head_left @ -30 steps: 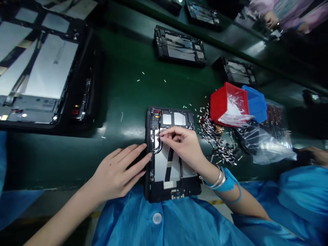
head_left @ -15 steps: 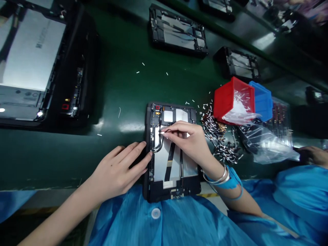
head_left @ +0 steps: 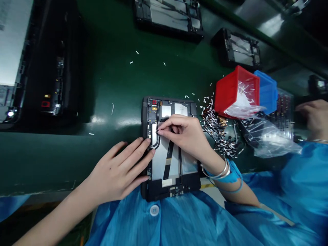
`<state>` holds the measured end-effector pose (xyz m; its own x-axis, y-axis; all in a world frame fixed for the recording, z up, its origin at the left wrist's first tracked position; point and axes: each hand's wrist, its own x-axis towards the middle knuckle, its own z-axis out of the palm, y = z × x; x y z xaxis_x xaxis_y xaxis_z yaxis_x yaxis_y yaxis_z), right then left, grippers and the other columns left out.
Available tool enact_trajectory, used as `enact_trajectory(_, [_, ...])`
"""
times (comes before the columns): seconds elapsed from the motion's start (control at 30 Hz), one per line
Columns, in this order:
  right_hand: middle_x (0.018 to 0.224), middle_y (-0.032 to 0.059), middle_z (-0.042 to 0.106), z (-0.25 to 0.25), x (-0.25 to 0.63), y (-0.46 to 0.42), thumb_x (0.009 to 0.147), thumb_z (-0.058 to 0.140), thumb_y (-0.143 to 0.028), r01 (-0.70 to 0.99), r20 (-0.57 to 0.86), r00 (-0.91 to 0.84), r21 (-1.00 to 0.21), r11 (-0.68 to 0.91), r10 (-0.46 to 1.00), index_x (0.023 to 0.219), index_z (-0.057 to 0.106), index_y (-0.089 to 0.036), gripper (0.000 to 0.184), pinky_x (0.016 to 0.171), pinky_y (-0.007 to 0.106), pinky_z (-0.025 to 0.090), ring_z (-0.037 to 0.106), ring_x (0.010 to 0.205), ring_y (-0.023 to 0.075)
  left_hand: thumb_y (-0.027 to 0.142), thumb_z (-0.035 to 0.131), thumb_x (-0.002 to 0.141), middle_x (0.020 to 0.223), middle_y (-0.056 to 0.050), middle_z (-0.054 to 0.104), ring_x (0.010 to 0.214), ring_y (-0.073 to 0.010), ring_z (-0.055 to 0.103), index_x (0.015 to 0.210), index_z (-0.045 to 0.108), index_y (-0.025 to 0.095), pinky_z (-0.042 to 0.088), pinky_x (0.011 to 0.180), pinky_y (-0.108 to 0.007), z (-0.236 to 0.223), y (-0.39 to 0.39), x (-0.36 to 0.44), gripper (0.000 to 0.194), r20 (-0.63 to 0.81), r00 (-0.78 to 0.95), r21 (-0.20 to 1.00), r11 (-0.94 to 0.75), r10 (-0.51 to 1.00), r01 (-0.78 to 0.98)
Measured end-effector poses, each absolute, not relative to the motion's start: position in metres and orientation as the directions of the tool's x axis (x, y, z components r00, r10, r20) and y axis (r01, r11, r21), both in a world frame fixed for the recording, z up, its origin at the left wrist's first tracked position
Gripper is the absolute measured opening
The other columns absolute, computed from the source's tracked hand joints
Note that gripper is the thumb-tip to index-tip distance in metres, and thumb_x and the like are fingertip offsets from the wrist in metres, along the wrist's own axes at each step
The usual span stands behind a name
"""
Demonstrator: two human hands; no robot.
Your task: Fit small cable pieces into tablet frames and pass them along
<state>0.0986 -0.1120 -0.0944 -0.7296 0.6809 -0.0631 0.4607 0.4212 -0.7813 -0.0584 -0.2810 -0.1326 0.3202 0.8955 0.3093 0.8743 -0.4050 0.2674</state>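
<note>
An opened tablet lies in front of me at the bench edge, its silver battery area and black ribbon strips facing up. My left hand rests at its left side with fingers spread. Its fingertips touch the frame and the lower bend of a thin black cable. Over the tablet's upper left part, my right hand pinches this cable between thumb and forefinger. The exact grip point is partly hidden by the fingertips.
Right of the tablet lie a heap of small black and silver parts, a red bin, a blue bin and a clear plastic bag. More opened tablets stand behind. A co-worker's hand is at far right.
My right fingertips have shifted slightly along the cable, and the white bit seen at them is out of sight. The view has shifted. The co-worker's hand has come further into view.
</note>
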Motion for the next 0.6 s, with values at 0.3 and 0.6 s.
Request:
enact_trajectory(0.3, [0.064,-0.0044,0.059,-0.094,0.097,-0.115,0.076,0.071,-0.014,0.496,-0.068,-0.718,-0.748,0.441,0.693,0.071,0.07,-0.019,0.008,0.054,0.022,0.036,0.045,0.057,0.007,0.039,0.036,0.098,0.146,-0.013,0.045,0.135,-0.0308,0.04,0.131,0.054,0.012,0.032,0.108,-0.045,-0.13,-0.274,-0.058,0.046,0.269,0.383,0.245,-0.447,0.884,0.86])
enact_trajectory(0.6, [0.069,-0.0022,0.063,-0.099,0.1,-0.115,0.081,0.068,-0.017,0.443,0.0,-0.732,-0.76,0.475,0.681,0.083,0.074,-0.019,0.007,0.057,0.023,0.038,0.048,0.059,0.0078,0.039,0.037,0.098,0.139,-0.011,0.053,0.135,-0.0293,0.042,0.111,0.066,0.013,0.031,0.112,-0.045,-0.125,-0.264,-0.058,0.041,0.271,0.429,0.315,-0.5,0.862,0.807])
